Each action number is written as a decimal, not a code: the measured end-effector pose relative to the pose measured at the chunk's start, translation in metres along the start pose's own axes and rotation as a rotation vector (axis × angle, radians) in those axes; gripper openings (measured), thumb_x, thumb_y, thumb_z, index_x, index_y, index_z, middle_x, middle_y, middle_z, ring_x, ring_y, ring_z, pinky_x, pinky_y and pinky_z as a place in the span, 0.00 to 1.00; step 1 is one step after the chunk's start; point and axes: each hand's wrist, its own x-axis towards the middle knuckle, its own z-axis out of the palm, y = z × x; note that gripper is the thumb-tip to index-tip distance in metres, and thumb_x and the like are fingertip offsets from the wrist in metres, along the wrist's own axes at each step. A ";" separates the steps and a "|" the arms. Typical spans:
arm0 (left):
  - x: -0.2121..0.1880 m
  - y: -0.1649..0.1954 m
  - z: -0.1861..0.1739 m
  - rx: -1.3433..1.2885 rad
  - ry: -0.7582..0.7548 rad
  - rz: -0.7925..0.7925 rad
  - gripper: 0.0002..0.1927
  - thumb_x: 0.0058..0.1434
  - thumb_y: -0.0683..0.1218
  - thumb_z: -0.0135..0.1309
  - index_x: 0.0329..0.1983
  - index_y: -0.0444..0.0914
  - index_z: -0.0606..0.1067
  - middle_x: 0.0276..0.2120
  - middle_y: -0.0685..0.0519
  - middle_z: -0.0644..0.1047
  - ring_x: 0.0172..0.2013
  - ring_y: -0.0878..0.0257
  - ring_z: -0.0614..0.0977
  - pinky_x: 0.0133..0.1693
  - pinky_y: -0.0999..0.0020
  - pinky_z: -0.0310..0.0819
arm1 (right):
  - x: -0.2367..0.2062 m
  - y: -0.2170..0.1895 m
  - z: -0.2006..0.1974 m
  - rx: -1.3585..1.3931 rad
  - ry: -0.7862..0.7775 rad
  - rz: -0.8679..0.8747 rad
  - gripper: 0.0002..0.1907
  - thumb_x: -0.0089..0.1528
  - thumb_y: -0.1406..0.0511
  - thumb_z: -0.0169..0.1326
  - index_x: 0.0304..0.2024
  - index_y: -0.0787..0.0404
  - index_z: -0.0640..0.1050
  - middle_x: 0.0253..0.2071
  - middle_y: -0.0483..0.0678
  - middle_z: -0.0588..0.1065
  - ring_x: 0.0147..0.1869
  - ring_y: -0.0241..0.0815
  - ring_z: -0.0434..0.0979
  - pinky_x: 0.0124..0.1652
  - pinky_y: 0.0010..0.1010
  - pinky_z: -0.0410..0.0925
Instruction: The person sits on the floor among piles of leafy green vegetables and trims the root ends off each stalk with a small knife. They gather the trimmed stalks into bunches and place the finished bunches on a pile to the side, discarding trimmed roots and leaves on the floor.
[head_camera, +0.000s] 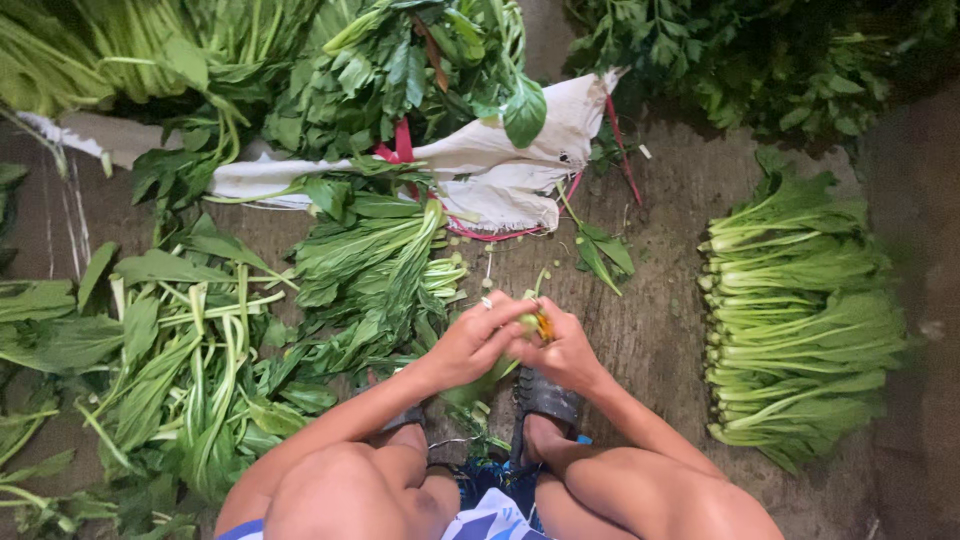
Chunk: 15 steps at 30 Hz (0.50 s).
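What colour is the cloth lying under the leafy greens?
The cloth is white with red straps, seen best in the head view.

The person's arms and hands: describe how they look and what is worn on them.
Both arms are bare to above the elbow, with no sleeves, gloves or watch in view. The left hand has a small pale ring on one finger. The right hand shows no ring or band.

loose greens (190, 350) left, stacked bundles (800, 310) right, cloth (510, 160) ahead
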 end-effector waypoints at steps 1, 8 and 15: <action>0.000 0.000 0.000 -0.007 0.001 0.007 0.20 0.71 0.43 0.48 0.65 0.37 0.72 0.41 0.46 0.76 0.44 0.52 0.80 0.48 0.61 0.74 | -0.001 0.003 0.002 -0.005 0.018 -0.031 0.13 0.60 0.62 0.61 0.40 0.63 0.75 0.29 0.38 0.73 0.30 0.28 0.68 0.28 0.24 0.64; -0.013 -0.027 -0.040 0.237 0.022 -0.315 0.14 0.68 0.48 0.51 0.51 0.37 0.79 0.38 0.44 0.80 0.39 0.49 0.82 0.44 0.59 0.75 | -0.007 0.004 -0.015 0.459 0.065 -0.055 0.05 0.66 0.65 0.53 0.39 0.59 0.72 0.41 0.49 0.73 0.38 0.36 0.70 0.37 0.25 0.67; 0.002 -0.101 -0.080 0.999 0.177 -0.456 0.28 0.62 0.58 0.56 0.53 0.31 0.75 0.44 0.37 0.77 0.46 0.41 0.78 0.46 0.48 0.74 | -0.007 0.000 -0.023 0.800 0.083 0.154 0.10 0.61 0.65 0.56 0.39 0.56 0.68 0.33 0.49 0.71 0.34 0.37 0.73 0.36 0.38 0.78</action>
